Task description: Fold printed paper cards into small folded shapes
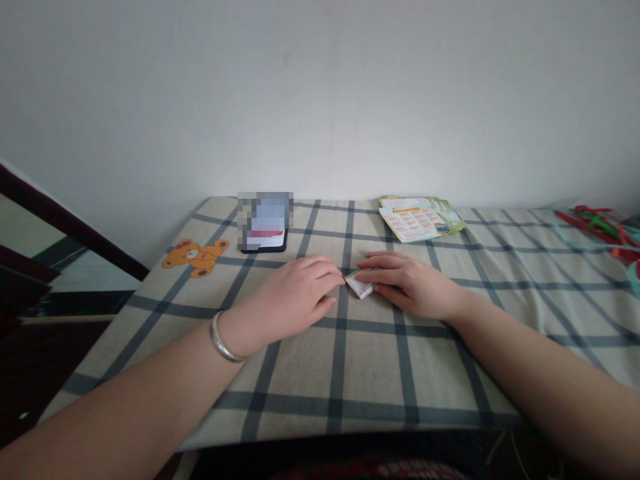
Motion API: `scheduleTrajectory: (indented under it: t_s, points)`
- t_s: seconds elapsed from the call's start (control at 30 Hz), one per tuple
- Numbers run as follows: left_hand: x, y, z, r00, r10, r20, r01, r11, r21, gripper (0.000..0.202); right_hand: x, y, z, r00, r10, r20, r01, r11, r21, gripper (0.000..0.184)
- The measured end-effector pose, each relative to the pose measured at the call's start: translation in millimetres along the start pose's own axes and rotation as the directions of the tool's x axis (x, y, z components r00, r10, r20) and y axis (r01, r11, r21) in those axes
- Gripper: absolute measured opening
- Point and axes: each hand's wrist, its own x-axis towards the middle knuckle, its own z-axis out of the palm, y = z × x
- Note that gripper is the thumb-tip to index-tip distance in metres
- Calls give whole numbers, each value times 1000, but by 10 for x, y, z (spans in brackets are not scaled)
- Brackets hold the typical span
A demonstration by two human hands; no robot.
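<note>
A small folded paper (361, 288), whitish with printing and a bit of green, lies on the checked tablecloth in the middle. Over its right part rests my right hand (407, 283), with the fingers on top and the thumb along the near edge, gripping it against the cloth. My left hand (305, 290), a silver bangle on its wrist, lies palm down just left of the paper. Its fingers are stretched out and slightly apart, the fingertips close to the paper's left corner; whether they touch it I cannot tell.
A phone (267, 227), partly blurred, lies at the back left near an orange teddy bear cutout (195, 257). Several printed leaflets (415, 220) are stacked by the wall. Colourful ribbons (603, 230) lie at the far right. The tablecloth (295, 407) ends at the near edge.
</note>
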Motion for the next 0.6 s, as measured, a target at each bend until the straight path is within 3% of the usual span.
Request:
scheduleTrajectory:
  t_s: [0.2,0.6]
  points:
    - [-8,-15,5,998,-60,26,60,998,2,36,-8,3,-4,1000,1,9,0,999,-37,33]
    - [8,-6,-3,995,-65,82,67,998,-19,34,-3,11,-2,999,11,32,-10,999,-37,34]
